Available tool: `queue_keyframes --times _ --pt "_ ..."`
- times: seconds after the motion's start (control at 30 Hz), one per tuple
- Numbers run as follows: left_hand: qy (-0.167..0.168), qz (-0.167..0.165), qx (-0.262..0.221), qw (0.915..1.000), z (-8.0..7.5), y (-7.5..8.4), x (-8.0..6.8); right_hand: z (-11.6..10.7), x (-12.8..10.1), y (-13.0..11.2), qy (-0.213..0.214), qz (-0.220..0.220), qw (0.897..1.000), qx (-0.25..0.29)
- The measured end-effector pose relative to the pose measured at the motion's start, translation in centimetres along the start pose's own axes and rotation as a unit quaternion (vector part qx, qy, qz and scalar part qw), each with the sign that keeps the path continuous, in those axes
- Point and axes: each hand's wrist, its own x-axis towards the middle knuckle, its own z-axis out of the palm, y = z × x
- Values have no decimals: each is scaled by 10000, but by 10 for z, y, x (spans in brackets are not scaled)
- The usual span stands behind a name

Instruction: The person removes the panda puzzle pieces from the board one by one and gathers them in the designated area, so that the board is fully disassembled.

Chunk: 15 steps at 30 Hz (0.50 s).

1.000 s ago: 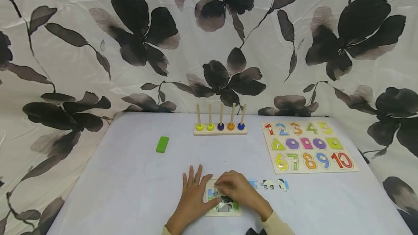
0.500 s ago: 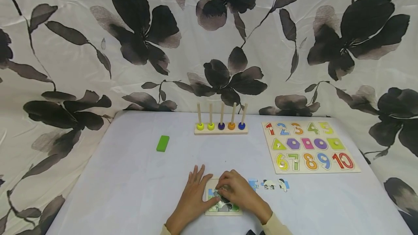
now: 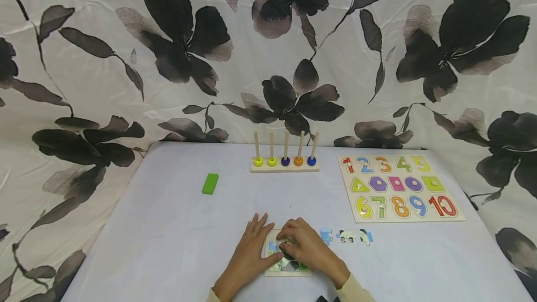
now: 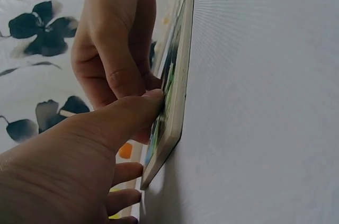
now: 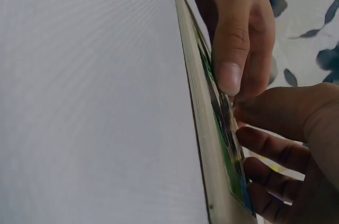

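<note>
A small wooden jigsaw puzzle (image 3: 289, 273) with a light frame and a green and black-and-white picture lies flat at the table's front. My left hand (image 3: 251, 254) rests along its left side with fingers straight, and its thumb presses on the picture. Above the puzzle, my right hand (image 3: 308, 245) has curled fingers and pinches a puzzle piece against the picture; the fingers hide most of that piece. In the right wrist view the thumb and fingertips meet at the puzzle's surface. Loose pieces lie right of the puzzle: a blue one (image 3: 326, 236), a panda-face one (image 3: 346, 236) and a blue-and-white one (image 3: 366, 237).
A number and shape board (image 3: 402, 195) lies at the right. A peg stand (image 3: 285, 168) with coloured beads stands at the back, and a green block (image 3: 210, 183) lies to its left. Patterned cloth (image 3: 235, 59) hangs behind the white table (image 3: 159, 246).
My left fingers have drawn closer together and tipped slightly right. My right hand stays over the puzzle, its fingers shifting only slightly. The loose pieces have not moved on the table.
</note>
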Motion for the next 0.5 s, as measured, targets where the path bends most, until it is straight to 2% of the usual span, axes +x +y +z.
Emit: queue_keyframes --times 0.5 --pt "24 -25 -3 10000 1 2 1 -2 0 -2 5 131 9995 289"
